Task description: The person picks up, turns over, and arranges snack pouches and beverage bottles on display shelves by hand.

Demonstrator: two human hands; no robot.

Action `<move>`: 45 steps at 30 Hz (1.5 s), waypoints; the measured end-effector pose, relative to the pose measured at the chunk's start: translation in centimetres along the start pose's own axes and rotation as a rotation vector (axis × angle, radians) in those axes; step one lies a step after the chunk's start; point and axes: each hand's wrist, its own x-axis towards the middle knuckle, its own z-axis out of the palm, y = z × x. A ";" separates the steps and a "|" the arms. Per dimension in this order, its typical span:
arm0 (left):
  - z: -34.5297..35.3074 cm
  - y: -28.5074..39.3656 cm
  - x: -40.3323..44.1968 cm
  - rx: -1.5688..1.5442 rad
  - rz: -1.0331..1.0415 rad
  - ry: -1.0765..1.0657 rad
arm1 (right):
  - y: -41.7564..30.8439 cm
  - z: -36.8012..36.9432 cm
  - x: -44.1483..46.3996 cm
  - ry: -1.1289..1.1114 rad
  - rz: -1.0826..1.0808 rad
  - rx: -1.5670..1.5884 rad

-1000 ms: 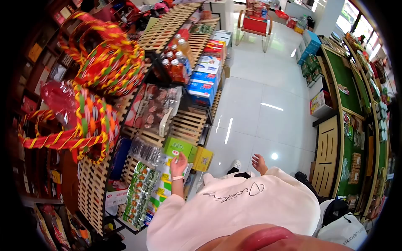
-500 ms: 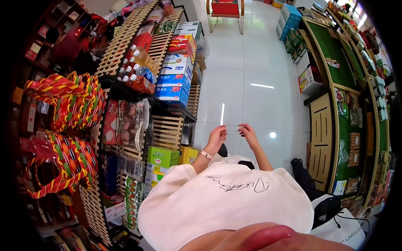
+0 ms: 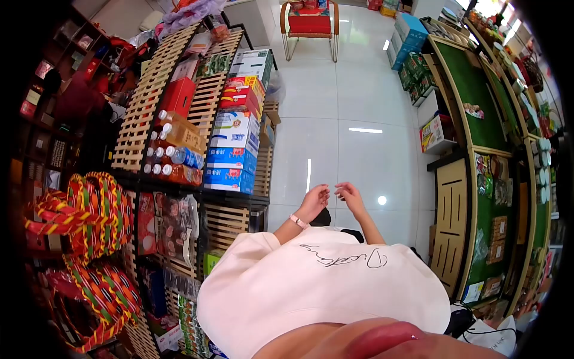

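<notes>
My left hand [image 3: 313, 201], with a light band on its wrist, hangs in front of my body above the tiled floor, fingers loosely curled and apart, holding nothing. Close to its right is my right hand [image 3: 349, 196], also with nothing in it and its fingers spread a little. A small gap separates the two hands. Below them is my pale sweatshirt [image 3: 323, 287] with dark script on it. Blue and white cartons [image 3: 230, 178] on the left shelf are the goods nearest to my left hand.
Left, a slatted shelf [image 3: 134, 134] bears bottles [image 3: 182, 134], packets and cartons. Woven colourful baskets [image 3: 98, 215] hang beside it. A red chair [image 3: 310, 25] stands ahead on the floor [image 3: 305, 90]. Along the right runs a green-lined shelf [image 3: 478, 99] with goods.
My left hand has moved away from the green boxes on the left shelf and in front of my body, beside my right hand. The view has turned, and the chair now appears further left.
</notes>
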 end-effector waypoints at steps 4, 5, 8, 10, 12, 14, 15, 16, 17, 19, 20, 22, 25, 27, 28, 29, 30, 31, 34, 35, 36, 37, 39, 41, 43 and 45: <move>3.5 6.4 5.6 0.077 0.037 -0.107 | -4.1 -2.0 7.9 -0.051 -0.112 -0.026; 3.8 7.6 6.7 0.090 0.048 -0.129 | -5.3 -2.2 9.1 -0.037 -0.120 -0.024; 4.6 10.7 9.0 0.019 0.091 -0.081 | -8.7 -2.8 12.4 0.002 -0.158 0.001; 5.0 12.2 9.3 -0.016 0.097 -0.032 | -9.1 -3.0 13.9 0.016 -0.116 0.027; 4.7 12.9 10.2 -0.031 0.084 -0.017 | -9.0 -2.9 15.3 0.020 -0.074 0.055; 4.1 13.4 11.1 -0.060 0.073 0.008 | -8.3 -2.5 16.7 0.010 -0.029 0.080; 3.9 13.8 11.5 -0.078 0.071 0.022 | -7.3 -2.6 17.7 -0.008 -0.009 0.108; 3.6 14.3 12.2 -0.098 0.072 0.036 | -7.1 -2.5 18.6 -0.016 0.030 0.118; 3.2 15.0 13.0 -0.125 0.085 0.040 | -7.1 -2.4 19.8 -0.027 0.066 0.127; 2.6 16.7 14.7 -0.181 0.112 0.051 | -7.5 -2.6 23.1 -0.069 0.073 0.122; 2.4 17.8 15.7 -0.200 0.138 0.070 | -7.7 -2.8 24.7 -0.089 0.080 0.119; 2.3 20.4 17.8 -0.238 0.189 0.107 | -9.0 -3.1 29.4 -0.113 0.125 0.142; 3.7 25.2 21.0 -0.280 0.246 0.237 | -12.6 -3.2 36.8 -0.160 0.127 0.121; 4.9 28.6 23.1 -0.262 0.302 0.232 | -15.1 -3.0 41.7 -0.204 0.094 0.093; 5.4 30.3 24.3 -0.277 0.321 0.224 | -16.8 -2.7 44.0 -0.234 0.089 0.057; 6.1 32.1 25.2 -0.292 0.345 0.213 | -18.4 -2.5 46.1 -0.245 0.085 0.048; 6.7 33.8 26.0 -0.289 0.364 0.228 | -20.0 -2.1 48.4 -0.259 0.073 0.040; 7.7 35.5 26.3 -0.282 0.399 0.236 | -21.3 -1.7 50.5 -0.275 0.060 0.033; 8.6 39.5 27.8 -0.287 0.493 0.278 | -23.7 -0.2 56.5 -0.345 0.080 -0.009; 8.2 40.4 28.7 -0.307 0.515 0.295 | -24.2 0.5 58.1 -0.375 0.094 -0.024; 7.8 40.8 29.3 -0.329 0.536 0.310 | -24.7 1.3 59.4 -0.413 0.104 -0.066; 7.9 41.0 29.4 -0.348 0.529 0.342 | -24.8 1.8 60.0 -0.453 0.121 -0.064; 8.0 43.1 30.3 -0.373 0.542 0.381 | -25.7 3.8 62.4 -0.534 0.118 -0.062; 7.1 44.4 31.1 -0.429 0.516 0.398 | -24.4 5.7 64.4 -0.568 0.175 -0.082; 5.8 45.7 31.7 -0.491 0.494 0.419 | -23.4 8.0 66.1 -0.628 0.237 -0.111; 3.8 47.4 32.4 -0.521 0.512 0.425 | -22.9 10.8 67.2 -0.661 0.285 -0.160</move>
